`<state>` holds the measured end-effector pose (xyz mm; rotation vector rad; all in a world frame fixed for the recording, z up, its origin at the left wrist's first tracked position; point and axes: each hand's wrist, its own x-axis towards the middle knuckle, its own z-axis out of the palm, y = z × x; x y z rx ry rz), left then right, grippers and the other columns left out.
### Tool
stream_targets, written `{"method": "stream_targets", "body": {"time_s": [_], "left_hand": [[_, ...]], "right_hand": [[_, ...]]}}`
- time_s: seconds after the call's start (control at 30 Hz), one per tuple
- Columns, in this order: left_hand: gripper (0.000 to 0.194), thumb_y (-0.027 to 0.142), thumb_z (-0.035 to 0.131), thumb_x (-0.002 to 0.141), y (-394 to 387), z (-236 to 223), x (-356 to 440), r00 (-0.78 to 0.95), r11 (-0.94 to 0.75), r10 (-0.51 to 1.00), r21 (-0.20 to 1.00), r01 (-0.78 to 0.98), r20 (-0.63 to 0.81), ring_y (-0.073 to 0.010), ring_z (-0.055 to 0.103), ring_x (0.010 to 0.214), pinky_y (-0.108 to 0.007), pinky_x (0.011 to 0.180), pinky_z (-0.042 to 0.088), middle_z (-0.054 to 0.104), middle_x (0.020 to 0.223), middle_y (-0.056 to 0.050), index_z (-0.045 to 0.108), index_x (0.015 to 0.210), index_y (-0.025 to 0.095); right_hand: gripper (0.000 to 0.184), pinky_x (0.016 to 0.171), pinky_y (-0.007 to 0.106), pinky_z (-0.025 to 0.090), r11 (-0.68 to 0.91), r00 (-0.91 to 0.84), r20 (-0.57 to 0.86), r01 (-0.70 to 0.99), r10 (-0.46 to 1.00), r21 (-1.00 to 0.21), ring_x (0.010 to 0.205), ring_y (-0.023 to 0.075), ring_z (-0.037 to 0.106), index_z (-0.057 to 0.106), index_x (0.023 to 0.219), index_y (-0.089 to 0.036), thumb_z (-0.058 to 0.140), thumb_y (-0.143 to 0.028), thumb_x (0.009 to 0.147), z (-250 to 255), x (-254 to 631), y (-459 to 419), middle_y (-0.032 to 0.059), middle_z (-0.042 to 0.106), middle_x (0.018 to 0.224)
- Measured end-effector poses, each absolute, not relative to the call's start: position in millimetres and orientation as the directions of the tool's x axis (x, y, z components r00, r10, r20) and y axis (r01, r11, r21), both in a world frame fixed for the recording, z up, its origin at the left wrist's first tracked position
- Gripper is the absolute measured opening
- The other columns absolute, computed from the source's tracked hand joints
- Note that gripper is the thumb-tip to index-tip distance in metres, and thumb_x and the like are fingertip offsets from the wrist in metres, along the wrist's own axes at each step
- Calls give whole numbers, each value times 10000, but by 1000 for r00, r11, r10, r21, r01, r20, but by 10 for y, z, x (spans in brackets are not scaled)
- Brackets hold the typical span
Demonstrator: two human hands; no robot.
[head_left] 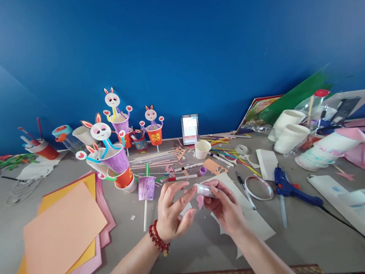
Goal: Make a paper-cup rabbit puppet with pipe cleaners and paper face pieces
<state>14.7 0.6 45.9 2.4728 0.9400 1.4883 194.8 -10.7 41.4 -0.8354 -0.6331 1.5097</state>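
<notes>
My right hand (226, 206) grips a short whitish cylinder, apparently a glue stick (203, 190), between thumb and fingers. The fingers of my left hand (171, 213) are spread, with one fingertip at the stick's left end; whether it presses on it I cannot tell. A small purple cap (203, 170) lies just beyond. Beneath my hands are a cut white paper sheet (256, 218) and a pink paper scrap (200, 202). Left of my left hand, a purple-coloured paper cup (146, 188) lies with a white stick (146, 216) sticking out toward me.
Rabbit figures on cups (116, 160) stand at the back left, behind stacked coloured paper (62, 238). Markers, straws and a white cup (203, 149) lie ahead. At right are a pen (246, 190), a tape roll (258, 188), a blue glue gun (294, 189) and a power strip (349, 214).
</notes>
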Motion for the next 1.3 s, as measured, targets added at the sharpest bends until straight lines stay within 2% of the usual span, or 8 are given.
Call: {"method": "stream_targets", "body": {"time_s": [0.5, 0.6, 1.3], "left_hand": [[452, 382, 409, 949, 14, 423, 132, 332, -810, 560, 416, 414, 759, -282, 547, 1076, -478, 919, 460, 560, 1246, -145, 555, 1351, 235], [456, 395, 400, 955, 14, 421, 140, 337, -818, 550, 412, 401, 764, -281, 544, 1076, -475, 924, 457, 551, 1251, -147, 558, 1351, 234], [447, 362, 416, 950, 39, 403, 142, 336, -812, 563, 429, 396, 755, -289, 520, 1108, -492, 954, 430, 520, 1280, -145, 547, 1355, 228]], "right_hand": [[205, 498, 211, 479, -84, -6, -100, -579, 995, -811, 534, 105, 537, 692, 838, -198, 771, -375, 770, 402, 1962, -80, -10, 604, 638], [203, 489, 202, 468, -92, -7, -107, -575, 994, -813, 537, 97, 533, 688, 830, -194, 775, -367, 768, 404, 1962, -86, 1, 623, 685], [203, 490, 199, 486, -74, 20, -107, -593, 994, -802, 532, 96, 550, 684, 825, -182, 780, -350, 767, 407, 1953, -88, -4, 623, 657]]}}
